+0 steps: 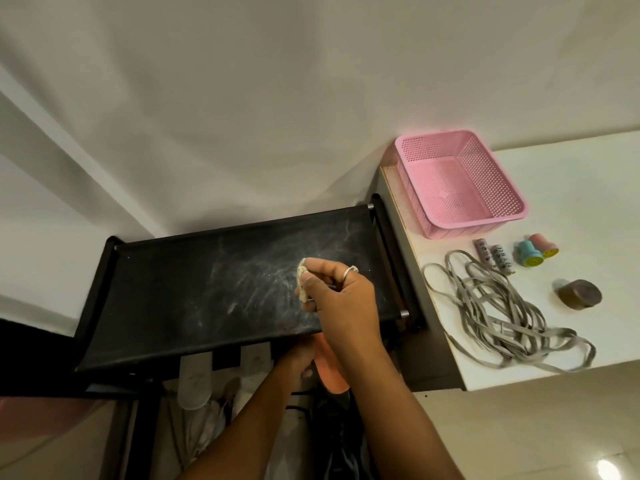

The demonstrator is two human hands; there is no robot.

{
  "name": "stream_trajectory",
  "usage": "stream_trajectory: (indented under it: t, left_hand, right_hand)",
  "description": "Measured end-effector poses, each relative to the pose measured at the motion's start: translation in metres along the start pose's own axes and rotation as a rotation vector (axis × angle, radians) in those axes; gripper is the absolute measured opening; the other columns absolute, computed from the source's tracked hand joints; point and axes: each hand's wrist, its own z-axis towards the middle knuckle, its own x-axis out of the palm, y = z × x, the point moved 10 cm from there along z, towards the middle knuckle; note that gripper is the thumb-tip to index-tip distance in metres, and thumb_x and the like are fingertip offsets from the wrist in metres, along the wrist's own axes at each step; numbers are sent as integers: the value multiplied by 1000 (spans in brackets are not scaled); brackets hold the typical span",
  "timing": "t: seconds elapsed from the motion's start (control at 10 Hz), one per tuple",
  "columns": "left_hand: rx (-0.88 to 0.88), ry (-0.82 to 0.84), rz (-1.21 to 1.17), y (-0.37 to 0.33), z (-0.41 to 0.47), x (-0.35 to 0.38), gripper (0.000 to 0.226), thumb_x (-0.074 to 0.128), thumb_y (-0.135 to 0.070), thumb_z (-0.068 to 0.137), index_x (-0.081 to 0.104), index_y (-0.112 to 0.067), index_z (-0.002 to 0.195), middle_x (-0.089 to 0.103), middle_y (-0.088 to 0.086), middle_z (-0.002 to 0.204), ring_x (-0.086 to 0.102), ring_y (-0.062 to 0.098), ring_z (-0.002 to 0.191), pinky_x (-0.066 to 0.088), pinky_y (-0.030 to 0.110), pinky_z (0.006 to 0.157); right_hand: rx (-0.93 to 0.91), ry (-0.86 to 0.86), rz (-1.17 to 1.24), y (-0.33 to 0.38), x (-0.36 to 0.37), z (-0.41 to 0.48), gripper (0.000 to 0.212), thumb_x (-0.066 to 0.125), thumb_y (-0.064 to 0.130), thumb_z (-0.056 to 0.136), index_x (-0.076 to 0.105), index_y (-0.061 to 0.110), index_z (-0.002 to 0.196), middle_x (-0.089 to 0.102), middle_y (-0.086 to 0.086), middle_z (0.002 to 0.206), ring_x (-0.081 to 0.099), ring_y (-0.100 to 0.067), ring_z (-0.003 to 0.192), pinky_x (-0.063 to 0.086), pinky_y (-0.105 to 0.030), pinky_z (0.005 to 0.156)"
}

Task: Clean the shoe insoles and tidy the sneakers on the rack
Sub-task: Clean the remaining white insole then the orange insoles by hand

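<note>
right hand [341, 299]: grip clamped on a pale cloth [302, 282], pressed to the dusty top shelf of the black rack [173, 299]. left hand [298, 362]: 6 o'clock of it, under the shelf edge beside an orange insole [332, 375]; grip cannot be told. pink basket [460, 188]: 2 o'clock, on the white surface [571, 188].

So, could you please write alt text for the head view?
A person's right hand pinches a pale cloth over the dusty black top shelf of a shoe rack. The left hand is lower, beside an orange insole; grey laces and a pink basket sit to its right.
</note>
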Motion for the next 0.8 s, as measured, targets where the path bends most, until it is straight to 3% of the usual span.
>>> stream_trajectory:
  t: [0.1,0.2,0.3,0.4,0.5,0.7,0.8]
  left_hand:
    - [-63,-49,-82,24,27,-11,25,49,-14,106,58,-19,83,63,5,96,62,17,80,56,34,76]
    - [-130,-83,-92,33,14,-22,23,55,-17,103,64,-1,117,66,18,113,64,32,104,54,46,97]
    - [-165,-47,-79,39,-16,-29,14,59,-11,99,63,-3,109,69,17,97,66,29,84,59,41,66]
    - [-189,-20,-67,49,-55,-43,18,56,-11,100,61,0,113,69,18,94,67,25,70,56,30,46]
    - [-197,-49,-119,52,-93,-64,17,57,-6,97,58,5,109,63,18,80,62,25,50,54,29,39]
    - [-143,-63,-114,39,-176,-92,18,57,-7,95,64,8,103,65,15,72,62,18,53,53,26,41]
    - [-96,-49,-173,24,-216,-103,18,56,-5,93,67,9,85,62,15,64,59,16,43,51,25,38]
  right_hand:
    - [6,3,-8,2,4,-4,12,70,12,93,74,18,102,75,9,77,71,-8,73,61,-25,72]
    - [-12,4,1,12,4,-9,11,70,12,93,73,17,103,75,-3,79,69,-10,70,62,-28,73]
    - [-27,3,-6,22,5,-15,13,69,9,93,73,16,103,75,-8,82,70,-12,72,63,-31,75]
    - [-57,12,-19,34,5,-25,14,67,4,91,73,12,102,75,-12,82,70,-16,73,62,-40,80]
    - [-104,47,-32,43,7,-35,17,65,1,89,73,9,101,75,-14,80,70,-19,73,62,-41,82]
    - [-143,101,-84,48,12,-70,16,67,6,86,75,15,96,76,-8,80,74,-21,78,62,-40,83]
    - [-154,109,-99,55,11,-95,17,66,2,87,76,14,95,77,-9,82,74,-26,81,62,-39,81]
